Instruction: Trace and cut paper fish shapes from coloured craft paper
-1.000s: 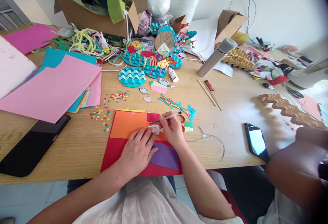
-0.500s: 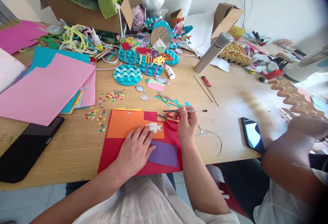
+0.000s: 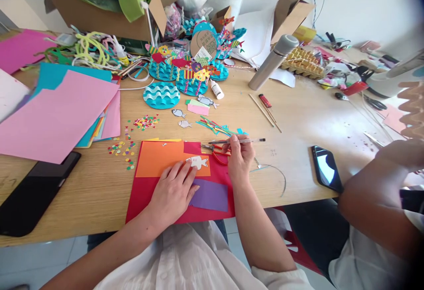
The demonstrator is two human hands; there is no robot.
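Observation:
My left hand [image 3: 175,188] lies flat with its fingers stretched out, the fingertips at the edge of a white fish cutout [image 3: 198,162]. Under the cutout is orange paper [image 3: 159,159], which rests on a larger red sheet [image 3: 141,201]. A purple paper piece [image 3: 212,195] sits beside my left thumb. My right hand [image 3: 241,157] pinches a pen [image 3: 255,140], held roughly level, its dark tip pointing left. Beneath that hand, red-handled scissors [image 3: 219,157] lie partly hidden on the red sheet.
Several coloured sheets [image 3: 66,108] and a black phone [image 3: 39,192] lie at left. Blue wavy bases with paper fish [image 3: 192,84], a glue bottle [image 3: 217,89] and a steel flask [image 3: 273,62] stand farther back. At right are another phone [image 3: 326,168] and another person's arm [image 3: 374,206].
The view has shifted slightly. My hands keep the same places over the papers. At right, the other person's wavy cardboard strip has been raised from the table.

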